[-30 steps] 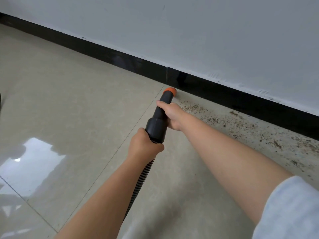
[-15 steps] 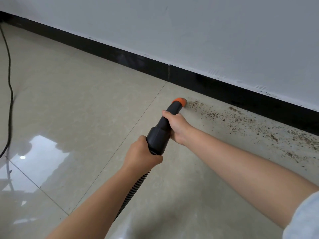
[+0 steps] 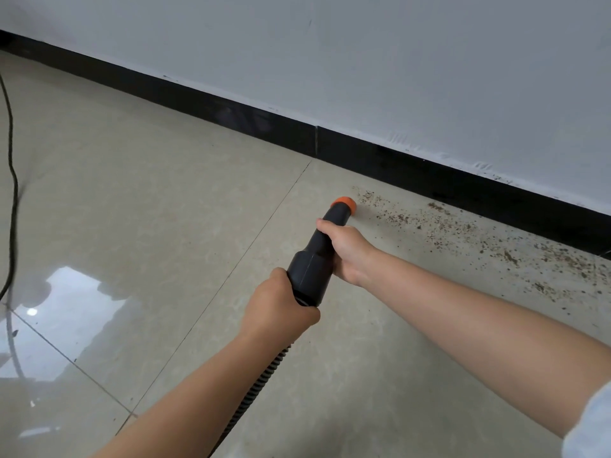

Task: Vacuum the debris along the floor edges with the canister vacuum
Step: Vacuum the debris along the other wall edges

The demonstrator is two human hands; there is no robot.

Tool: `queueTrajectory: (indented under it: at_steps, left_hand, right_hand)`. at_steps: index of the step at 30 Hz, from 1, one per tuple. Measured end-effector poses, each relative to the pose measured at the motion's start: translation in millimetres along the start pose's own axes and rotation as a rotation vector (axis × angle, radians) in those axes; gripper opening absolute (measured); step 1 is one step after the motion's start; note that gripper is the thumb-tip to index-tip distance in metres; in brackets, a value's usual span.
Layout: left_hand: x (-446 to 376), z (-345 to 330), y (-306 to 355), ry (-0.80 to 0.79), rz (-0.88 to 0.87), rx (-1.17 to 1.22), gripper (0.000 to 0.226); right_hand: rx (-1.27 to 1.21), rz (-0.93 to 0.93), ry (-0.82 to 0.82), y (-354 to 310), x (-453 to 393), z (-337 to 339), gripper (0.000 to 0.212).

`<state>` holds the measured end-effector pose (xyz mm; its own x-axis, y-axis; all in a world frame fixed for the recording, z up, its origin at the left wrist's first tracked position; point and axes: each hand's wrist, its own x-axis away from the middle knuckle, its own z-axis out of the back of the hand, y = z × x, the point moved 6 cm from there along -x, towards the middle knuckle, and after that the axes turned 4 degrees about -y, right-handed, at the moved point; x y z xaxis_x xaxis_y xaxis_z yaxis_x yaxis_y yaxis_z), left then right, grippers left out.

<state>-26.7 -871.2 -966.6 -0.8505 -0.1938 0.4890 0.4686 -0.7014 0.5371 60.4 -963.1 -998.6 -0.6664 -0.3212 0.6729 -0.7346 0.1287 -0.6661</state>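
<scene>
A black vacuum nozzle (image 3: 314, 256) with an orange tip (image 3: 344, 203) points down at the beige tiled floor. My right hand (image 3: 347, 249) grips the narrow front part of the nozzle. My left hand (image 3: 276, 307) holds its rear end, where the ribbed black hose (image 3: 261, 381) joins and runs back under my left forearm. Brown debris (image 3: 463, 236) lies scattered on the floor from just right of the orange tip along the black baseboard (image 3: 380, 157) to the right edge. The canister is out of view.
A white wall (image 3: 363, 61) rises above the baseboard. A black power cord (image 3: 12, 180) snakes down the left edge of the floor. The glossy tiles (image 3: 132, 193) at lower left reflect a bright window.
The nozzle tip has pulled back from the baseboard to the left end of the debris band. The view shifted, bringing the power cord into sight at left.
</scene>
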Motion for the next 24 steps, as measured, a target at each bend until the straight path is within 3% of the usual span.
queueTrajectory:
  at_steps: [10,19,24]
  left_hand:
    - [-38.5,-3.9,28.0,-0.021,0.006,0.132,0.031]
    - [-40.7,-7.0,34.8,-0.015,-0.029,0.074,0.033]
    - [-33.7,-11.1,27.1,-0.055,-0.051,0.022,0.035]
  right_hand:
    - [0.05,0.061,0.124,-37.3,-23.3,14.7,0.045]
    - [-0.019,0.082,0.136,-36.7,-18.8,25.5,0.041]
    - [-0.058,0.059,0.147,-24.7,-8.6,30.4,0.051]
